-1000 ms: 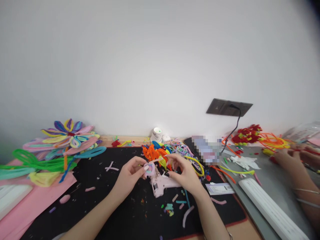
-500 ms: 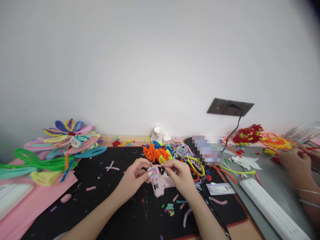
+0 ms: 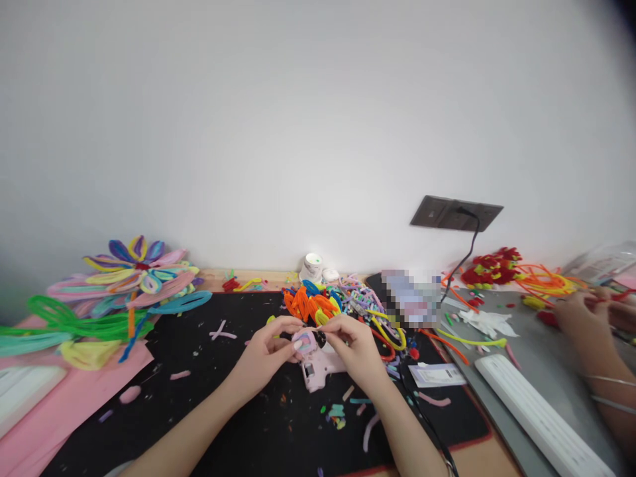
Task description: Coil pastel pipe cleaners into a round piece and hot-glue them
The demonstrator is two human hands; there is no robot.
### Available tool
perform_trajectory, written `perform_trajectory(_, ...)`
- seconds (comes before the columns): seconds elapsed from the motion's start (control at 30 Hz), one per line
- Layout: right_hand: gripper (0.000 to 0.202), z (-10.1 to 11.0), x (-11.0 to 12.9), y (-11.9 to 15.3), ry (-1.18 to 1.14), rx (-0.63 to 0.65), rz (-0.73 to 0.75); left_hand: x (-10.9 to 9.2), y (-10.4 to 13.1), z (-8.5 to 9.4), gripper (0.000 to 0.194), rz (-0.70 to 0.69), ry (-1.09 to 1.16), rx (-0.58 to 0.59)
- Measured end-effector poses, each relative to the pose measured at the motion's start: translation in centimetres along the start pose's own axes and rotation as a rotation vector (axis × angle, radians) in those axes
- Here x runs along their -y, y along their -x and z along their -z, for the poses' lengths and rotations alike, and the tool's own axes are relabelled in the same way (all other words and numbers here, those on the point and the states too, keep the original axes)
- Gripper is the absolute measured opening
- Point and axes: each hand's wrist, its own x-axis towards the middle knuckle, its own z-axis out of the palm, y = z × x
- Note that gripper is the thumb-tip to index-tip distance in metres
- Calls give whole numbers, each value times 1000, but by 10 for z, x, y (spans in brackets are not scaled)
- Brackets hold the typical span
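My left hand (image 3: pixel 271 350) is closed, thumb and fingers pinching a small coiled pipe cleaner (image 3: pixel 305 343) in pale pink and lilac. Its upper strand runs across to my right hand (image 3: pixel 354 346), whose thumb and forefinger are closed on that end. Just under the hands a pale pink glue gun (image 3: pixel 314 379) lies on the black mat (image 3: pixel 213 404); part of it is hidden by the coil and fingers. Behind them sit orange, blue and yellow pipe-cleaner loops (image 3: pixel 311 305).
Pipe-cleaner flowers (image 3: pixel 142 267) stand at left beside green loops (image 3: pixel 84 321). Cut scraps (image 3: pixel 358 298) pile up toward the wall. A phone-like blurred object (image 3: pixel 412 298), a label card (image 3: pixel 437 375) and a white power strip (image 3: pixel 544 414) lie right. A co-worker's hands (image 3: pixel 586 318) hold something red.
My right hand has shifted slightly left and its fingers have drawn nearer the coil. The left hand keeps its pinch. At far right the co-worker's hands have moved a little.
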Motion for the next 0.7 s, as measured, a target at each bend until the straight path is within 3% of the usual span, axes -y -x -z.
perform_trajectory(0.7,15,0,2,-2,19,14,-9,-1,2,0,22,7,-11,88)
